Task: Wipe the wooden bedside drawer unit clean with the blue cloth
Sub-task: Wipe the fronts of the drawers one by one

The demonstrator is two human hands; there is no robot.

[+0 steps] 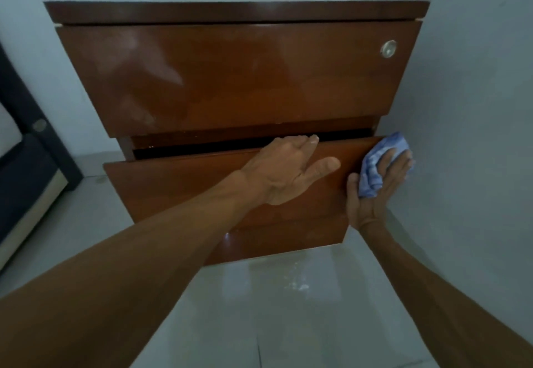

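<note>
At the right end of the pulled-out middle drawer (202, 186), blue cloth (380, 163) bunched in right-hand (375, 191) fingers against the side edge, nearer than the left hand (285, 171), hooked over the drawer's top edge, steadying.

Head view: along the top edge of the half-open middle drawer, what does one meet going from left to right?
Dark open gap → left hand, its fingers hooked over the drawer's top edge → bare drawer front → blue cloth held by the right hand → grey wall.
</note>
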